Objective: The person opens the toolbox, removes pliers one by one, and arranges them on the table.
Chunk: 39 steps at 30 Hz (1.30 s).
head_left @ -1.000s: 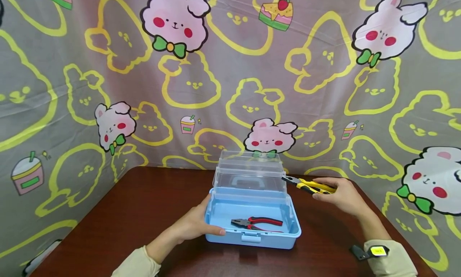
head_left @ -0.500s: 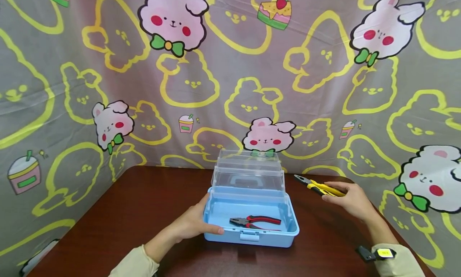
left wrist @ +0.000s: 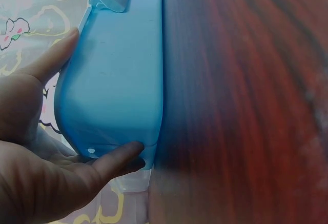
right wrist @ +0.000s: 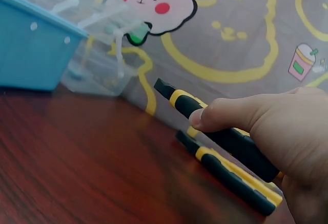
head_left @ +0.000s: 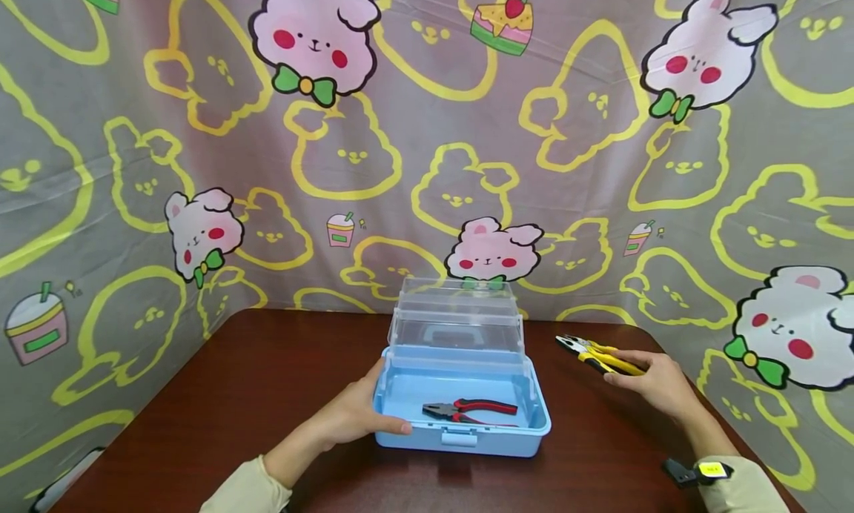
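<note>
My left hand grips the front left corner of a light blue toolbox, thumb on the front rim and fingers around the side. Inside lie red-and-black pliers. To the box's right, my right hand holds yellow-and-black pliers by the handles, their jaws pointing away to the left. In the right wrist view, a second pair of yellow-and-black pliers lies just below the held one, roughly parallel to it. The right hand's underside is hidden.
The toolbox's clear plastic lid stands raised behind the box. All this is on a dark reddish-brown table. A patterned curtain closes off the back and sides.
My right hand has moved rightward and a little toward me with the pliers, away from the lid. A second set of plier jaws now shows beside them. The left hand keeps its grip.
</note>
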Motion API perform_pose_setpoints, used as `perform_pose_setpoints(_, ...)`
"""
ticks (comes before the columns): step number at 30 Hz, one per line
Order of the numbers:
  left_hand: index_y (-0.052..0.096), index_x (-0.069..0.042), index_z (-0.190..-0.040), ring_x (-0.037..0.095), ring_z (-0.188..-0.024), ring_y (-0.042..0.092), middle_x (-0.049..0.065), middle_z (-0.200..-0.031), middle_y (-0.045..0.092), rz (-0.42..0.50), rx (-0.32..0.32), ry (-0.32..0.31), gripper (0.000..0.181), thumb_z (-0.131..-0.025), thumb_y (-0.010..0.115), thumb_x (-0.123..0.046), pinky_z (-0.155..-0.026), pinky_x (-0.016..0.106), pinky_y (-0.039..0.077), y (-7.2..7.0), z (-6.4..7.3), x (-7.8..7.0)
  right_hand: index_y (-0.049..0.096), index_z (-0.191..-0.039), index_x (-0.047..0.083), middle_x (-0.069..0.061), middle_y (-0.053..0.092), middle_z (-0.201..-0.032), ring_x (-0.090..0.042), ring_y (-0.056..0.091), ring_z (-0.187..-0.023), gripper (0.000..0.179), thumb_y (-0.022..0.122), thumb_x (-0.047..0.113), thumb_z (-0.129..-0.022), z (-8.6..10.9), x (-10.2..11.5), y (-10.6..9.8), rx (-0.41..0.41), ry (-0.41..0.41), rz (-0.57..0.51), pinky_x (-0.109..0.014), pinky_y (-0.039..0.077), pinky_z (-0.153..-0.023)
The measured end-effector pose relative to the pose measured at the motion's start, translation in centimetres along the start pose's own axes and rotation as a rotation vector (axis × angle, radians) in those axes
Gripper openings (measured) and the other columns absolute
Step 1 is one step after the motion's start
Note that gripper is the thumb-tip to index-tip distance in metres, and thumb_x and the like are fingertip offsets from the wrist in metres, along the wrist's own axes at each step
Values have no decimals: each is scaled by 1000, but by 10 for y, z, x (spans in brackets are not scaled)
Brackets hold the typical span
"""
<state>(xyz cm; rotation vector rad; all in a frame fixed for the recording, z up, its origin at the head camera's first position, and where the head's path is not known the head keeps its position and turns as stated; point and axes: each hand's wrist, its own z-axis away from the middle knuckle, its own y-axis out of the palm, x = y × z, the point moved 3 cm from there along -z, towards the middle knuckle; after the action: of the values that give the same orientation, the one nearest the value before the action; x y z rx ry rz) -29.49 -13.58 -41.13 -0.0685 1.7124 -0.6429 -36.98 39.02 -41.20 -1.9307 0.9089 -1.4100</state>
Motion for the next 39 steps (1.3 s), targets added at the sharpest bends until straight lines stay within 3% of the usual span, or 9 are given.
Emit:
perform_pose_setpoints(7,11,-11,-166,35,-119,56,22,-151,46,1,2,1,128,-74,95,-39,-98,53,47,0,-1,1,63,-136,-7,-36,57,-133,-43,58,-109,82,86,51,-83,3,-14,3,12,56,14,-45,49,-78)
perform_pose_setpoints(20,11,-11,-166,33,-119,55,22,-150,47,-5,4,6,128,-74,95,-40,-98,51,46,1,-1,0,68,-132,-4,-38,56,-134,-56,51,-120,80,86,54,-81,5,-36,16,41,56,42,-63,45,-89)
perform_pose_setpoints(29,11,-11,-166,34,-120,55,21,-151,46,-4,2,-2,128,-74,95,-40,-99,52,46,0,-1,0,66,-131,-3,-35,57,-134,-54,51,-119,74,85,50,-83,0,-39,19,102,47,84,-66,41,-91)
perform_pose_setpoints(39,10,-11,-166,35,-121,55,21,-152,45,9,12,-11,127,-75,94,-40,-99,56,46,1,0,1,68,-126,0,-32,60,-129,-52,55,-114,68,88,46,-81,-3,-34,17,113,16,133,-64,43,-88)
